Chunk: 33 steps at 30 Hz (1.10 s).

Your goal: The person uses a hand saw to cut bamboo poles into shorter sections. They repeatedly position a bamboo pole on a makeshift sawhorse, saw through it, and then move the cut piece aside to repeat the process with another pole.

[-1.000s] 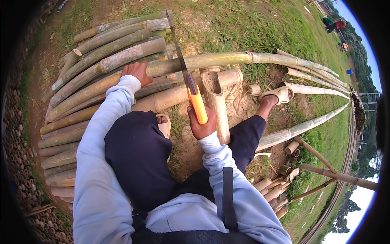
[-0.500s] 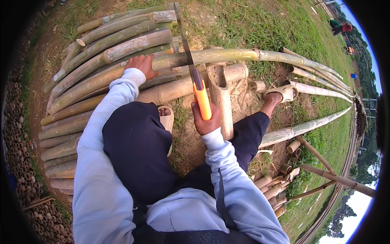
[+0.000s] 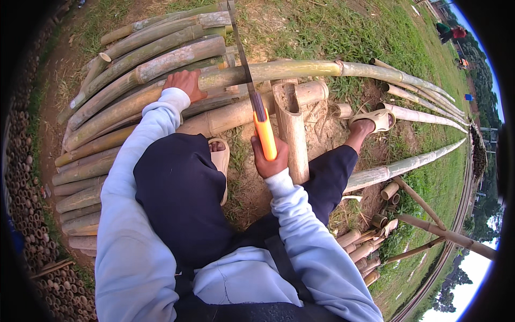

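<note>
A long greenish bamboo pole (image 3: 300, 68) runs crosswise in front of me, curving off to the right. My left hand (image 3: 185, 85) is wrapped over it near the stacked poles. In my right hand (image 3: 270, 155) is the orange handle of a hand saw (image 3: 264, 131). The saw's long dark blade crosses the pole just right of my left hand, pointing away from me. Whether its teeth have cut into the bamboo I cannot tell. Below the pole, a thick bamboo post (image 3: 293, 137) with a notched, hollow end lies against another thick bamboo piece (image 3: 230, 117).
Cut bamboo lengths (image 3: 155, 67) lie stacked on the left. More long poles (image 3: 418, 117) stretch away on the right. Short cut pieces (image 3: 365, 249) are piled beside a bamboo frame (image 3: 429, 228) at lower right. My sandalled feet flank the post. Distant people (image 3: 453, 33) appear at upper right.
The saw and my right hand have shifted slightly to the left, its blade tip a little farther away. My left hand keeps its hold on the pole.
</note>
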Each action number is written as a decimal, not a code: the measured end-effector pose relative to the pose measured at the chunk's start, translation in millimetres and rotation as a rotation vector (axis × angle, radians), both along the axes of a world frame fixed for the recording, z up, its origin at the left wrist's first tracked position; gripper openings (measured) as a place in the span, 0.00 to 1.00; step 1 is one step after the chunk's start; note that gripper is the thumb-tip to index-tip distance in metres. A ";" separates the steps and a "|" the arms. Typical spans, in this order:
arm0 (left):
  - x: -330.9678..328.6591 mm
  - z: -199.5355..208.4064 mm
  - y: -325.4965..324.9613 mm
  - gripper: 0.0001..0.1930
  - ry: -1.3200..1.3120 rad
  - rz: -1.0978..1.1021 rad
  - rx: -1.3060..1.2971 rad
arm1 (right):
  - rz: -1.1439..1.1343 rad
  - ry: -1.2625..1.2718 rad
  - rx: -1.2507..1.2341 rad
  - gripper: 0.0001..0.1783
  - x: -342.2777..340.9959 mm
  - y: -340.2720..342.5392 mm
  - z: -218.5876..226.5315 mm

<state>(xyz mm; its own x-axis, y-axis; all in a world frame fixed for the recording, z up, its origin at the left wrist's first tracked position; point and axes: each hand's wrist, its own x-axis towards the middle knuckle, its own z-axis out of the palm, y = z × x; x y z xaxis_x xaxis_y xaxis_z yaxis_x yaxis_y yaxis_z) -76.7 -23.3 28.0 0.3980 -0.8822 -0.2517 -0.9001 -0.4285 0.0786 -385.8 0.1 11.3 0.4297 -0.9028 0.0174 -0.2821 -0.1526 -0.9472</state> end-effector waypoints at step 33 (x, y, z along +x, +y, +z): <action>5.9 1.0 -1.0 0.29 -0.044 -0.029 -0.013 | 0.028 -0.007 -0.041 0.14 20.9 -18.0 -2.5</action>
<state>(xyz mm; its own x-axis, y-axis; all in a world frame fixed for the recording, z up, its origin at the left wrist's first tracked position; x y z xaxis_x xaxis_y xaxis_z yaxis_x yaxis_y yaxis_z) -70.8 -24.3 28.9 0.3827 -0.8965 -0.2232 -0.9147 -0.4016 0.0444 -364.9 -17.9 8.8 0.4549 -0.8887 0.0576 -0.2706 -0.1995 -0.9418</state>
